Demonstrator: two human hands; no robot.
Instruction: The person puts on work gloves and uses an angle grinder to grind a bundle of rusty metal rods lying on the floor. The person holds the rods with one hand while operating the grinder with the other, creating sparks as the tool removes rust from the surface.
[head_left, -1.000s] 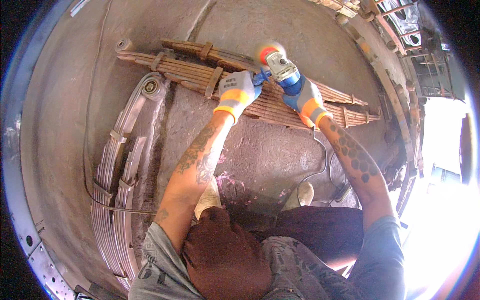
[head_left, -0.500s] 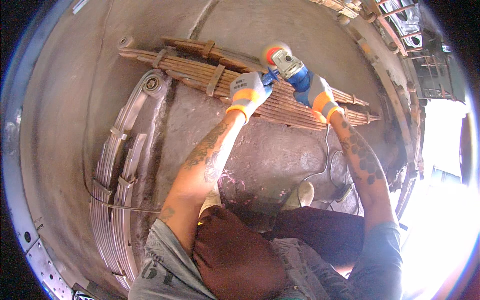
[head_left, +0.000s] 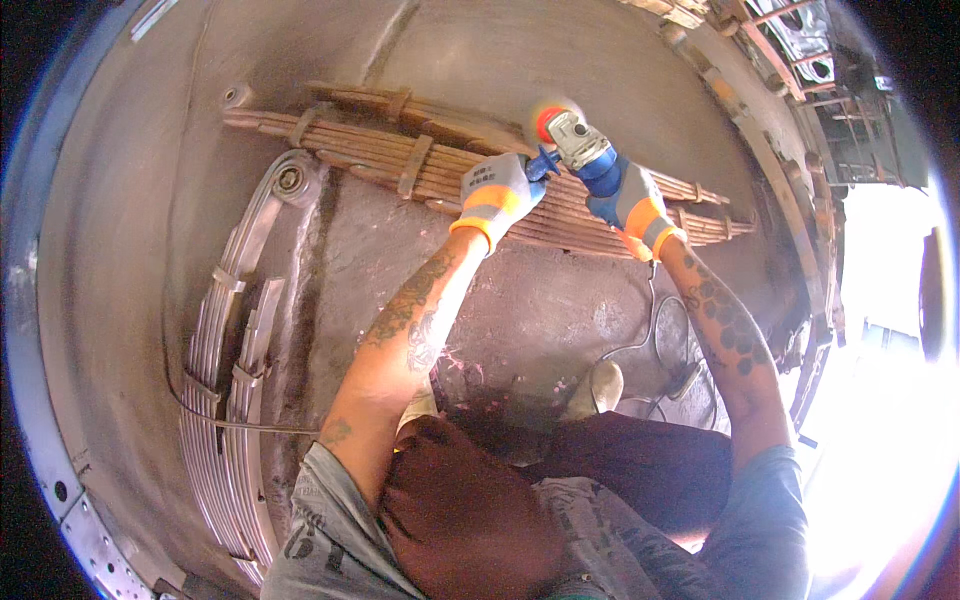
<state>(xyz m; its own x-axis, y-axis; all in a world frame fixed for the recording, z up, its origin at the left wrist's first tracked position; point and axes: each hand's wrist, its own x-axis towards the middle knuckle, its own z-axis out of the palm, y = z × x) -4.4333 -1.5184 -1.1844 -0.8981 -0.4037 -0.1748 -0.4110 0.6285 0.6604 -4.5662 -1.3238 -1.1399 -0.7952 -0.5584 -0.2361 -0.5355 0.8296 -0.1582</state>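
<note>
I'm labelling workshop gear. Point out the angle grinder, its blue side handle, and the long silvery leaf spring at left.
Angle grinder [head_left: 582, 146], head view: on its silvery gear housing.
Blue side handle [head_left: 543, 162], head view: on its exposed part.
Long silvery leaf spring [head_left: 211, 338], head view: on the stacked leaves between bands.

The left glove [head_left: 503, 184] and right glove [head_left: 630, 195] are grey and blue, cuffs [head_left: 486, 212] banded orange — the grinder [head_left: 585, 150] silver and blue, its disc [head_left: 547, 122] orange-red. The far leaf springs [head_left: 350, 143] are rusty brown; the pair [head_left: 212, 335] toward the floor's [head_left: 400, 265] left edge, silvery grey.
</note>
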